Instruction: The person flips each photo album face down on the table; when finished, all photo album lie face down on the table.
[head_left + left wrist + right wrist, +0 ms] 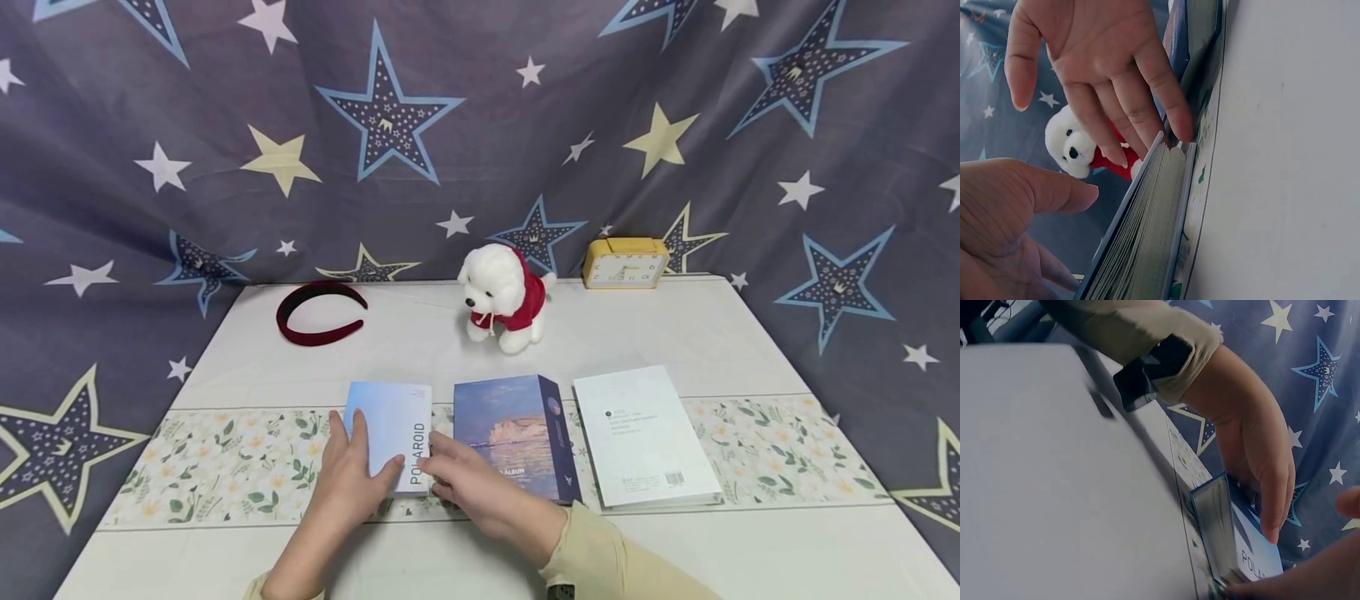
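A pale blue-and-white photo album (393, 408) marked POLAROID lies flat on the table, its thick block of pages (1154, 219) visible from the left wrist. My left hand (348, 471) rests at its left side, thumb over the cover and fingers extended near the left edge. In the left wrist view that thumb (1063, 194) stands apart from the cover. My right hand (472, 483) is at the album's right edge, with fingers loosely extended and one fingertip (1180, 128) at the edge. A second album (495, 417) with a seaside cliff picture lies just beyond the right hand.
A white book (645, 442) lies farther right. Along the back are a dark red headband (318, 339), a white plush dog (495, 279) in a red hoodie and a yellow alarm clock (626, 265). Behind the table hangs a star-patterned curtain (480, 100).
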### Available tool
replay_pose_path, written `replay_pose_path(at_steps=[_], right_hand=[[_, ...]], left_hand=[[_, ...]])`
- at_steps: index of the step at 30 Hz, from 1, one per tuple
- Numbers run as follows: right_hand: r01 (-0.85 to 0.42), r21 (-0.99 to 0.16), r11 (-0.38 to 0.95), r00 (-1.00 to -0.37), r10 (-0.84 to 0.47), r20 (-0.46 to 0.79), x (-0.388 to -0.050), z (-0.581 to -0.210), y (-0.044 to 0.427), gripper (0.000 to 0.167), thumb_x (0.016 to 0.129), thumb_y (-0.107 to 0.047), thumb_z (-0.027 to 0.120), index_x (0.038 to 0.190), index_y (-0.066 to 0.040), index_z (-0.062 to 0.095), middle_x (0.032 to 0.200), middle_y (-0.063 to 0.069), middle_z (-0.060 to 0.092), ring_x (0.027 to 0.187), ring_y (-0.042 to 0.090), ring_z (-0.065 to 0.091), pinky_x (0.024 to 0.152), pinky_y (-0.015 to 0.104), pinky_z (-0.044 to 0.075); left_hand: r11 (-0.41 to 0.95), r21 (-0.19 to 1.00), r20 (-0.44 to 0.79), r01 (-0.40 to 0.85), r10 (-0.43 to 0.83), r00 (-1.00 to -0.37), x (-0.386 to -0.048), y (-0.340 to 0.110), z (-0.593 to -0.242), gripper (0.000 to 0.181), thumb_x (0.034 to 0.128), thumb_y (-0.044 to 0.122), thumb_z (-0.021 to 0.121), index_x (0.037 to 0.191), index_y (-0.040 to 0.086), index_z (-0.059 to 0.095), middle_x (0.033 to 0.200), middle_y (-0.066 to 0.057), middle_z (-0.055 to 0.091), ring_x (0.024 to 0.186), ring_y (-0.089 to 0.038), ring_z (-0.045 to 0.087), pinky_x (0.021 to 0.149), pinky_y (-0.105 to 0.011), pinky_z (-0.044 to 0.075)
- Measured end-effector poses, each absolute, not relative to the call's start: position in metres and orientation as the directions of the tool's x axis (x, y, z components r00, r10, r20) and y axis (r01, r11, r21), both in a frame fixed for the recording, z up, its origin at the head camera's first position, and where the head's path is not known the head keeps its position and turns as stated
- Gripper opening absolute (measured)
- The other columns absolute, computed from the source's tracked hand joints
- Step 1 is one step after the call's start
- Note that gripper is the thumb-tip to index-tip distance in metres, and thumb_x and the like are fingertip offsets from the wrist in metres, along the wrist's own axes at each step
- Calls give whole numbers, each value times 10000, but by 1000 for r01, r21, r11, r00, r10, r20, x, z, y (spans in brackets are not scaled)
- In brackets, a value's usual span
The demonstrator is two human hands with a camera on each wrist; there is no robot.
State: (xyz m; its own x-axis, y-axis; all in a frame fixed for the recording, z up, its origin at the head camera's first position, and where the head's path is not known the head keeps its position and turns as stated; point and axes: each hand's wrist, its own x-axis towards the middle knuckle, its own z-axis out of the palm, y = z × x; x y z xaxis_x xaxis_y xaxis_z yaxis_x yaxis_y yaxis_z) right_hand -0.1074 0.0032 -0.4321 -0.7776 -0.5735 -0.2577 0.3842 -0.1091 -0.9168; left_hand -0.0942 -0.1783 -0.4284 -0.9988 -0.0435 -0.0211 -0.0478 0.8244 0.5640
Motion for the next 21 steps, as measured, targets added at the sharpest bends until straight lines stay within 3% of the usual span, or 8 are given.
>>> replay_pose_path(at_steps=[11, 21], right_hand=[[455, -817, -355, -833, -493, -250, -104, -434, 3, 649, 1001, -143, 380, 1515, 102, 70, 1554, 332, 116, 1443, 449, 112, 1161, 529, 118], [450, -793, -410, -840, -497, -220, -102, -438, 4, 662, 998, -154, 367, 1526, 77, 41, 1569, 317, 50, 1453, 440, 50, 1166, 525, 67]], left_hand=[[748, 656, -94, -94, -43, -995, -96, -185, -427, 884, 903, 237, 670, 1469, -179, 134, 1488, -448, -86, 1341, -630, 72, 1039, -681, 201], [717, 680, -166, -155, -56, -985, -95, -188, -425, 878, 926, 257, 631, 1493, -141, 93, 1499, -435, -84, 1350, -617, 72, 1039, -688, 196]])
